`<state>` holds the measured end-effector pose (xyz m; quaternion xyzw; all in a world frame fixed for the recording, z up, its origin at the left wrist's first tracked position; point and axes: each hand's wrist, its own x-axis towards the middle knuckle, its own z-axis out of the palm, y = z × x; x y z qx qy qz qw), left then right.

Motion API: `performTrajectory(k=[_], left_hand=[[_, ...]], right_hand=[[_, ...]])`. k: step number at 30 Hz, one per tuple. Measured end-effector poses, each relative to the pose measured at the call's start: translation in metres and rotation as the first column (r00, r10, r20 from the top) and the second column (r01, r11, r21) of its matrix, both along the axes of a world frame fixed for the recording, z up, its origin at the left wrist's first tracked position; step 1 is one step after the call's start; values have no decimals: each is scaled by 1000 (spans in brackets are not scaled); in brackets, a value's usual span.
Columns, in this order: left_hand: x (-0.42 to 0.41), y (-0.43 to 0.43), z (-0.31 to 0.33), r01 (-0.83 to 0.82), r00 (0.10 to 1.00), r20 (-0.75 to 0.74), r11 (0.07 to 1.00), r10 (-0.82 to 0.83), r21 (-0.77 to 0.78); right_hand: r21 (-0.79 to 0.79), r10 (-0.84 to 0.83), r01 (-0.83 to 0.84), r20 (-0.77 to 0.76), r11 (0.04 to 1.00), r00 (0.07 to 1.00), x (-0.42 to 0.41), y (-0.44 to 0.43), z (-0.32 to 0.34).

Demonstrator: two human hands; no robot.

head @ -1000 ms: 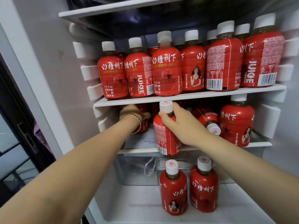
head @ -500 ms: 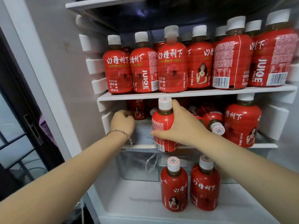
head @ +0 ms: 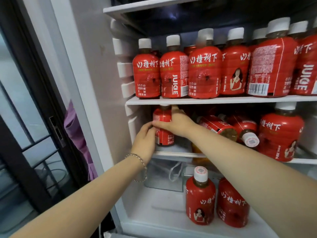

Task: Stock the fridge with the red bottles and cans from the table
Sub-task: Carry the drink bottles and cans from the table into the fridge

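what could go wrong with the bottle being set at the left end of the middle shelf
1. The held bottle, gripped by the right hand and left hand, has its top right under the upper shelf; lifting could knock it.
2. Two lying bottles rest beside the right forearm, one cap facing out; a nudge on withdrawing might roll them off the middle shelf.

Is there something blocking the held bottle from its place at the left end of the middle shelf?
Nothing visible does. The left hand and right hand hold the bottle there, upright; the lying bottles are to its right, apart.
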<state>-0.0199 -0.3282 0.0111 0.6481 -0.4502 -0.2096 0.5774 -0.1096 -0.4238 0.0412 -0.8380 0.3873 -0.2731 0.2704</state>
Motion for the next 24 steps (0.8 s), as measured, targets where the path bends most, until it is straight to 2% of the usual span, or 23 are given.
performTrajectory(k=[1, 2, 4, 7, 11, 14, 15, 17, 20, 22, 24], left_hand=[[-3, 1, 1, -5, 996, 87, 1000, 6, -9], [-3, 0, 0, -5, 981, 192, 1000, 9, -18], [-1, -5, -7, -12, 925, 379, 1000, 9, 7], [1, -16, -14, -150, 864, 500, 977, 56, 149], [-1, -27, -13, -289, 769, 626, 944, 130, 160], [5, -36, -14, -208, 603, 797, 971, 33, 117], [8, -39, -13, -189, 582, 813, 970, -16, 154], [13, -44, -11, -197, 613, 785, 943, -95, 268], [14, -50, -13, -201, 634, 761, 921, -137, 333], [14, -52, -14, -200, 643, 752, 918, -141, 343], [14, -52, -15, -207, 647, 749, 913, -142, 352]], right_hand=[[-22, -42, 39, -119, 999, 992, 2, -2, -1], [-2, -60, 61, -173, 998, 983, 3, -5, -4], [97, -35, 44, -86, 994, 996, 5, -7, -13], [96, -108, 104, 40, 990, 993, 5, -14, -27], [89, -142, 138, 35, 986, 989, 19, -16, -30], [107, -134, 136, -24, 985, 991, 30, -26, -25], [120, -123, 131, -67, 984, 990, 31, -30, -22], [71, -161, 175, -171, 982, 972, 33, -37, -15], [-199, -309, 271, -195, 942, 931, 24, -47, -12], [-350, -391, 284, -285, 892, 875, 12, -53, -19], [-377, -412, 270, -372, 886, 832, 11, -65, -27]])
